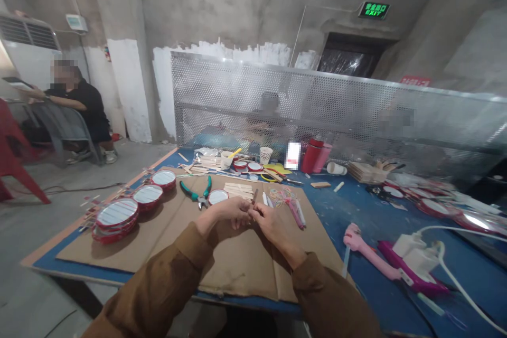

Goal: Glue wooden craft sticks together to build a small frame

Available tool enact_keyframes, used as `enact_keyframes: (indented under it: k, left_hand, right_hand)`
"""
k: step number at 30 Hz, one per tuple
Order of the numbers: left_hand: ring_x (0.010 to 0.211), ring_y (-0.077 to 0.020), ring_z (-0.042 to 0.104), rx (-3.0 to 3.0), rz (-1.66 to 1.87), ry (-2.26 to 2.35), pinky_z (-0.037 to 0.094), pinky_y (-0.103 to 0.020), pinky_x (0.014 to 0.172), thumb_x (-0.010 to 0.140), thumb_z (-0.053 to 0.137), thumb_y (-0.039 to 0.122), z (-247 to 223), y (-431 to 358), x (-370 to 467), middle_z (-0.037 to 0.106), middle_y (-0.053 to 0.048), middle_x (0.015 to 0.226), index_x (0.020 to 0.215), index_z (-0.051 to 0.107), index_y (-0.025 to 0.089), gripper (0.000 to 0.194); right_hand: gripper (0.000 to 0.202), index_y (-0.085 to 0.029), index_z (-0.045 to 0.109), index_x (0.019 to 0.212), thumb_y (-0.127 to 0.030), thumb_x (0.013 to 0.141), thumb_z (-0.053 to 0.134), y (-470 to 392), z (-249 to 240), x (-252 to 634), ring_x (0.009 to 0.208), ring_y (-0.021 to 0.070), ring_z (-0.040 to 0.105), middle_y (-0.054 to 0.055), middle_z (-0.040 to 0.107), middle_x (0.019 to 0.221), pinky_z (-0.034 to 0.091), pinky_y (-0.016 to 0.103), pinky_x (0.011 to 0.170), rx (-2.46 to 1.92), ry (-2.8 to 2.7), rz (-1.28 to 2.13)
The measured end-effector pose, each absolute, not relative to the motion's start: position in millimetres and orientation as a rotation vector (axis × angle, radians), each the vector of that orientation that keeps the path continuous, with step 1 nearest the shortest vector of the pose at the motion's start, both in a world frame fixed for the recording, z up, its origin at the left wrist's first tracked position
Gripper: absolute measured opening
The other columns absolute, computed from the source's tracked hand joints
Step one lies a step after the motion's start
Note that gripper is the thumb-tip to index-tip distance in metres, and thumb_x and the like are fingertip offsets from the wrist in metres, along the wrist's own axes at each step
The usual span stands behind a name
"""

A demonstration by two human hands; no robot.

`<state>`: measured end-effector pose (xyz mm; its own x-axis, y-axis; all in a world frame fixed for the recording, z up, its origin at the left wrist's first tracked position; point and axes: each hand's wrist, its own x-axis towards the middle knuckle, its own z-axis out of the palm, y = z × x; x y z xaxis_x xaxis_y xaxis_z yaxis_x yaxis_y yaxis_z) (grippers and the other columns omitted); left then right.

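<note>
My left hand [233, 211] and my right hand [268, 223] meet over the cardboard sheet [241, 269], fingers closed together. From between them a thin brown stick [255, 195] points up; its lower end is hidden by the fingers. Just behind lie a row of pale wooden craft sticks [238, 190] and a small round drum [218, 197] with a white face. Pliers with green handles [201, 199] rest open to the left. On the right are a tangle of rubber bands [279, 195] and pink and white pens [295, 211].
Stacked red-rimmed drums [118, 214] line the cardboard's left side. A pink glue gun [370, 256] and a power strip with white plugs [415, 261] occupy the right. Paper cups [265, 155] and a red bottle [312, 156] stand before a perforated metal screen [222, 100]. Other people sit beyond.
</note>
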<state>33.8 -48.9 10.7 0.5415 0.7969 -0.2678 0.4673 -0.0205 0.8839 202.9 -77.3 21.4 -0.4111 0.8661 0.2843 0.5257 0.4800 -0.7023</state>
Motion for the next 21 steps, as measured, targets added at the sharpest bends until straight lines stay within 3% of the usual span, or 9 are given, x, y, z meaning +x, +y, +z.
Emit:
enact_keyframes:
  k: [6, 21]
  left_hand:
    - [0.043, -0.0108, 0.054, 1.663, 0.315, 1.158, 0.046, -0.024, 0.047, 0.076, 0.055, 0.018, 18.6, -54.0, 34.9, 0.061, 0.001, 0.058, 0.069, 0.059, 0.014, 0.009]
    - [0.04, -0.0099, 0.054, 1.663, 0.381, 1.048, 0.043, -0.02, 0.042, 0.075, 0.056, 0.02, 10.9, -51.1, 32.2, 0.06, 0.001, 0.054, 0.073, 0.056, 0.014, 0.006]
  right_hand:
    - [0.022, -0.02, 0.055, 0.064, -0.032, 0.082, 0.053, -76.9, 20.4, 203.9, 0.062, 0.0137, 0.051, -0.001, 0.059, 0.063, 0.034, 0.024, 0.058, -1.177, -2.105, 0.658]
    - [0.023, -0.02, 0.057, 0.064, -0.032, 0.084, 0.052, -74.0, 16.0, 205.3, 0.06, 0.0133, 0.051, -0.001, 0.06, 0.062, 0.033, 0.023, 0.055, -1.156, -2.096, 0.585]
